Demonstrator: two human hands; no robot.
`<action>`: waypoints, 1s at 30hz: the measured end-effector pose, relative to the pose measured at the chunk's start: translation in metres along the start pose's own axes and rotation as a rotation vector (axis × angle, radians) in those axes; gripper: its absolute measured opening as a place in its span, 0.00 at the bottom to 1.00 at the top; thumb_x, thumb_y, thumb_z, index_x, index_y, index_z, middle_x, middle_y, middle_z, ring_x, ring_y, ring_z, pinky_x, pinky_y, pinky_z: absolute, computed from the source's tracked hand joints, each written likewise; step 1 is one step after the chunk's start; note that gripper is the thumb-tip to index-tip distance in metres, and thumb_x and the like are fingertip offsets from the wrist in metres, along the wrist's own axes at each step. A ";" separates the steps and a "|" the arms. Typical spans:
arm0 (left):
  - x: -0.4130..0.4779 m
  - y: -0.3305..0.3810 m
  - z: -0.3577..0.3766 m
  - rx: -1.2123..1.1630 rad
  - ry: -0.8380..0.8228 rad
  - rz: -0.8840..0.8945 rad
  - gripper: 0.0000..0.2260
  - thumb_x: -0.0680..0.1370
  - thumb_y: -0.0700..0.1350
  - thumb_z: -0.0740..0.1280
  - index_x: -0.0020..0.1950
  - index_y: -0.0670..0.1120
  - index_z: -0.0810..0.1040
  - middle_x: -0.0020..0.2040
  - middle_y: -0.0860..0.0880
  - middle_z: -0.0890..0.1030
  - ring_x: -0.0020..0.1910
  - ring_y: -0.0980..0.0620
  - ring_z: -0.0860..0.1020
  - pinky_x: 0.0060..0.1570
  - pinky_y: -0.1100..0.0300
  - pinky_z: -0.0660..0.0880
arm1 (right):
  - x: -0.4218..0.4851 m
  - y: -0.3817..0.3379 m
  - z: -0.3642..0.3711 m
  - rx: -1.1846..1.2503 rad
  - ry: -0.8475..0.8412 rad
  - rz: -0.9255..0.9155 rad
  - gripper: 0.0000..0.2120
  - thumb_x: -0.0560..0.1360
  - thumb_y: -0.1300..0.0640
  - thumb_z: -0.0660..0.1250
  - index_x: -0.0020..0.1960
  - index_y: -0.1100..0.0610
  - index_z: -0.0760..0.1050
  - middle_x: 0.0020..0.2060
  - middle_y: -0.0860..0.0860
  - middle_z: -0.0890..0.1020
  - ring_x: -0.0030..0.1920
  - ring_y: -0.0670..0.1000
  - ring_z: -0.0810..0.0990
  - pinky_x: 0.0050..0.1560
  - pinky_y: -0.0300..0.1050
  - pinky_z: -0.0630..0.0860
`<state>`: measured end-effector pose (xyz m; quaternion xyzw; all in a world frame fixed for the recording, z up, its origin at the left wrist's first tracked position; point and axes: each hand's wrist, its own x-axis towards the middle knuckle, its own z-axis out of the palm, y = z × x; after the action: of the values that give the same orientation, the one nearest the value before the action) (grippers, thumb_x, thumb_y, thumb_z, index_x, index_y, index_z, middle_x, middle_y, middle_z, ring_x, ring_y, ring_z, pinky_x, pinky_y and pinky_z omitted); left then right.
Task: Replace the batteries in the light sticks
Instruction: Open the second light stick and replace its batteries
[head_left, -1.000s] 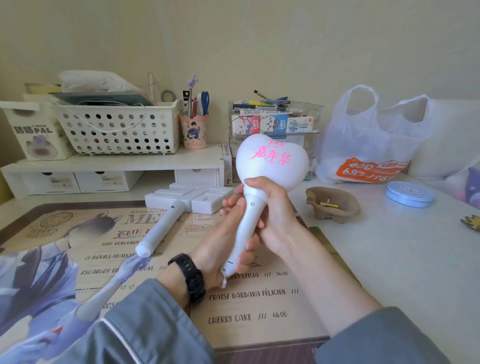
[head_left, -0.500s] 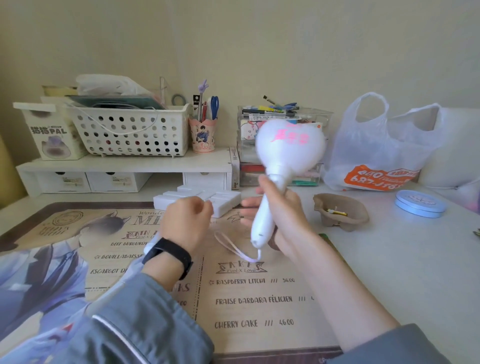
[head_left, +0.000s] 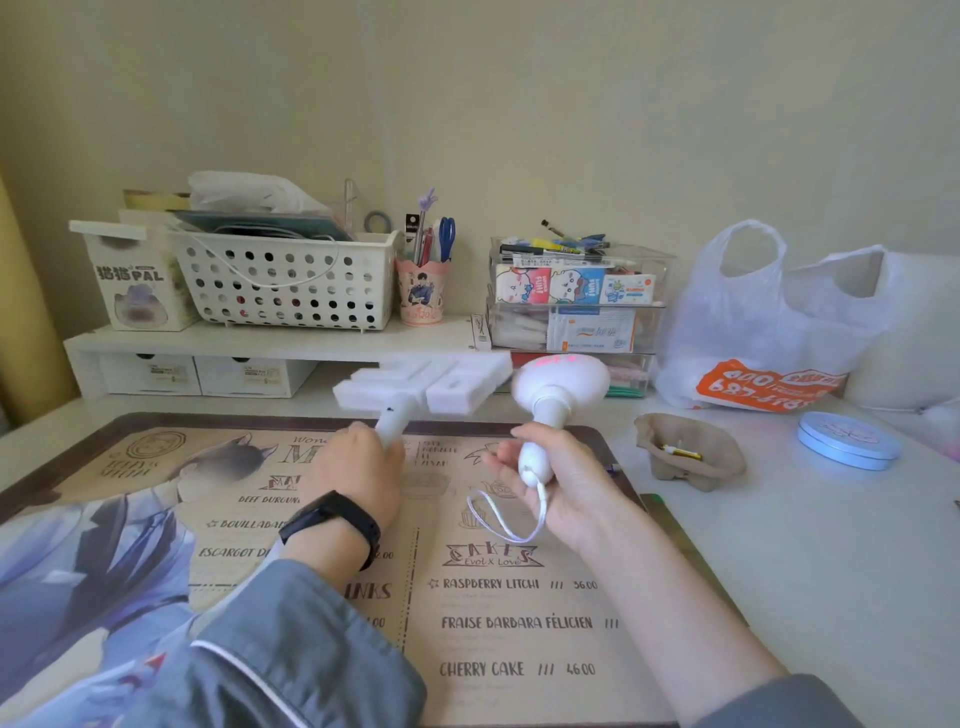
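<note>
your left hand grips the handle of the blocky light stick, its head lifted off the menu mat. your right hand holds the round-headed light stick by its handle, wrist strap dangling. to the right, a battery lies in a pulp tray.

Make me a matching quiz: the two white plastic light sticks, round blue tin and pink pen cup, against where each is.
1. heart-headed white light stick
2. block-headed white light stick
3. round blue tin
4. pink pen cup

A. on the white shelf
B. in the left hand
C. on the table, far right
D. in the right hand

Pairs: 1-D, 2-B, 3-C, 4-A
</note>
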<state>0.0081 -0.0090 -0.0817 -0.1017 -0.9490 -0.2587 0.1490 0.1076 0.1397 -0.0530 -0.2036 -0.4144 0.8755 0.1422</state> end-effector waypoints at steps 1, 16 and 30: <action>0.000 0.003 -0.001 -0.062 0.068 0.013 0.15 0.80 0.52 0.56 0.44 0.42 0.71 0.40 0.45 0.75 0.34 0.44 0.73 0.32 0.57 0.66 | 0.001 0.000 -0.001 -0.017 0.020 0.025 0.07 0.74 0.69 0.65 0.48 0.62 0.69 0.32 0.59 0.75 0.25 0.51 0.76 0.26 0.44 0.80; -0.017 0.031 -0.019 -1.514 -0.292 -0.165 0.16 0.81 0.52 0.58 0.56 0.42 0.77 0.34 0.49 0.69 0.20 0.55 0.64 0.20 0.67 0.60 | 0.016 0.024 -0.008 -1.134 0.269 -0.419 0.08 0.73 0.57 0.62 0.46 0.62 0.68 0.15 0.49 0.73 0.17 0.52 0.76 0.35 0.51 0.78; -0.021 0.029 -0.027 -1.907 -0.752 -0.195 0.18 0.82 0.53 0.52 0.66 0.49 0.72 0.32 0.49 0.69 0.20 0.57 0.63 0.18 0.71 0.60 | 0.009 0.024 0.008 -1.300 0.212 -1.220 0.10 0.76 0.57 0.63 0.55 0.57 0.76 0.48 0.52 0.76 0.46 0.50 0.75 0.45 0.48 0.73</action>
<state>0.0419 -0.0004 -0.0532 -0.1747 -0.3384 -0.8668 -0.3218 0.0936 0.1230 -0.0692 -0.0683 -0.8491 0.2170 0.4767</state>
